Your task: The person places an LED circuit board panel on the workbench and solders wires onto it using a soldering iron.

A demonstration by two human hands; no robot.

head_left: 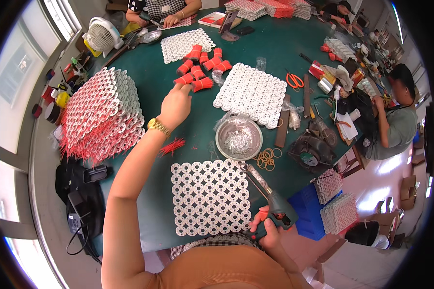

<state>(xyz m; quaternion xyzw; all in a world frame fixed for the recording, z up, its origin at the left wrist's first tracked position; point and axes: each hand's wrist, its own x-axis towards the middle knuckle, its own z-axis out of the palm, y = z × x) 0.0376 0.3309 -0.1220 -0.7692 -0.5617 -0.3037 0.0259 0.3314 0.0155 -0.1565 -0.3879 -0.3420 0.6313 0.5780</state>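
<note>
My left hand [175,105], with a gold watch on its wrist, reaches far forward to a cluster of red wire bundles [202,84]. Its fingers are drawn together at the edge of the nearest bundle; whatever lies between them is hidden. My right hand [271,236] is closed round the grip of a dark green soldering gun [279,208], low at the right. The gun's long metal nose points up and left, beside a white panel of joined round boards [211,197] lying flat before me. Past its tip stands a metal bowl [220,144] with silvery scraps inside.
Rubber bands [266,159] lie beside the bowl, loose red wires [172,146] left of it. Another white panel [253,91] lies beyond. Tall stacked panels with red wires [103,115] stand at left. Orange-handled scissors [294,81] lie right. Co-workers sit opposite and at right.
</note>
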